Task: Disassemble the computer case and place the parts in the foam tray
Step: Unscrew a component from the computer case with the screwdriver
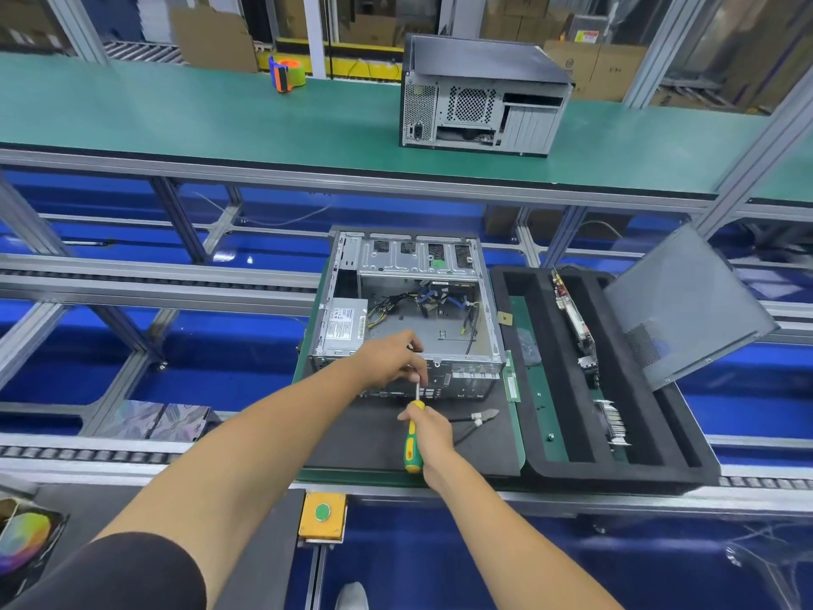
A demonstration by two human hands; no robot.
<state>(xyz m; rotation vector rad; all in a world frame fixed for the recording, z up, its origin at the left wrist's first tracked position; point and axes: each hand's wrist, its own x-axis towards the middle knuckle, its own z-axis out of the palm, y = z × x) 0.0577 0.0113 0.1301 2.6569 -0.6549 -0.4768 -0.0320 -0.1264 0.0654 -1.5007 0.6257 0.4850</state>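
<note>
- A yellow-and-green-handled screwdriver [413, 433] is gripped by the right hand [429, 427].
- The open grey metal computer case [409, 310] is touched by the left hand [391, 358], whose curled fingertips pinch the screwdriver shaft.

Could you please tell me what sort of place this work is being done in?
Most likely a factory line for computers: roller conveyor rails, a green belt carrying a second case, and stacked cartons behind.
</note>
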